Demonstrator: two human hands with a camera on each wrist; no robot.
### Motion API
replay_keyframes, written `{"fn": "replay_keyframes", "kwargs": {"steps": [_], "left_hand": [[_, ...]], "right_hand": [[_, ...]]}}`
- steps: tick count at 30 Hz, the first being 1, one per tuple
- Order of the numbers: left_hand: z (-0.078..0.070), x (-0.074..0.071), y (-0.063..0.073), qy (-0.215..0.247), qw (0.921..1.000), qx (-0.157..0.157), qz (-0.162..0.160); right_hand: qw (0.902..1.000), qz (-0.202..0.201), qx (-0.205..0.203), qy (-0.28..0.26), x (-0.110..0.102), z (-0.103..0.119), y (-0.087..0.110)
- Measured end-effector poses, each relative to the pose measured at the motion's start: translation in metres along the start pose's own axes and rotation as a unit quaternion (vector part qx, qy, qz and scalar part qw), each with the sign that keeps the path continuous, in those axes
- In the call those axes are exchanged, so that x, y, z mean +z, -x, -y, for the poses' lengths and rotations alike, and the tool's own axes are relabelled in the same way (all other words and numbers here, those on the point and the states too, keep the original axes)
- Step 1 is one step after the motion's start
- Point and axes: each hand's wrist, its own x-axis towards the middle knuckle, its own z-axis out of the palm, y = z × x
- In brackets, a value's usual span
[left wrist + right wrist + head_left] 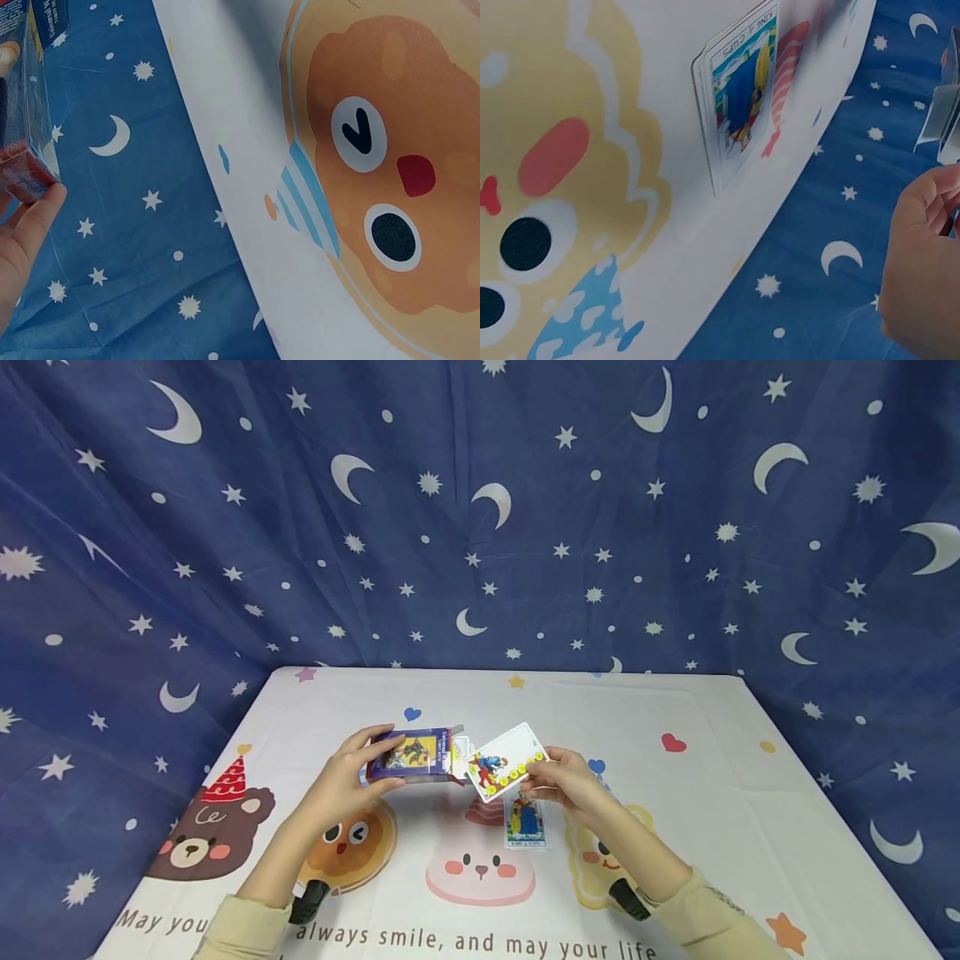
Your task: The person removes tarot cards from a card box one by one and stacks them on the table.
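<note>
My left hand point(351, 777) grips a purple tarot card box point(397, 760) above the table, thumb on the near edge and fingers over the far one. The box's right end is open, flaps out, and a card point(461, 750) shows at its mouth. Between thumb and fingers, my right hand point(570, 783) pinches a white-bordered tarot card point(510, 752) with yellow discs and a figure; whether more cards lie behind it I cannot tell. Below, a small stack of tarot cards point(525, 827) lies on the table, King of Cups on top. In the left wrist view only the box's end point(30, 161) shows.
A white cloth with cartoon animals and lettering covers the table point(637, 710). Behind it and at both sides hangs a dark blue curtain point(420, 577) with moons and stars. Black straps point(309, 902) sit near both wrists.
</note>
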Motion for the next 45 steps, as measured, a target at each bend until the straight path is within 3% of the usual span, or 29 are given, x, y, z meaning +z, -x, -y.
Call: {"fn": "replay_keyframes", "kwargs": {"steps": [6, 16, 27, 36, 45], "left_hand": [[0.0, -0.002, 0.001, 0.0, 1.0, 0.002, 0.0], [0.002, -0.001, 0.001, -0.001, 0.9999, 0.012, -0.007], [0.003, -0.002, 0.003, 0.001, 1.0, 0.006, 0.002], [0.003, -0.004, 0.001, -0.001, 0.9999, 0.013, 0.003], [0.004, -0.005, 0.003, 0.001, 1.0, 0.001, 0.008]], "right_hand": [[0.9991, -0.027, -0.008, 0.03, -0.008, -0.001, 0.002], [0.998, -0.04, -0.01, 0.048, -0.013, 0.001, 0.005], [0.9968, -0.033, -0.024, 0.068, -0.016, 0.004, 0.006], [0.9903, -0.028, -0.038, 0.131, -0.017, 0.012, 0.003], [0.9891, -0.031, -0.041, 0.138, -0.023, 0.01, -0.001]]}}
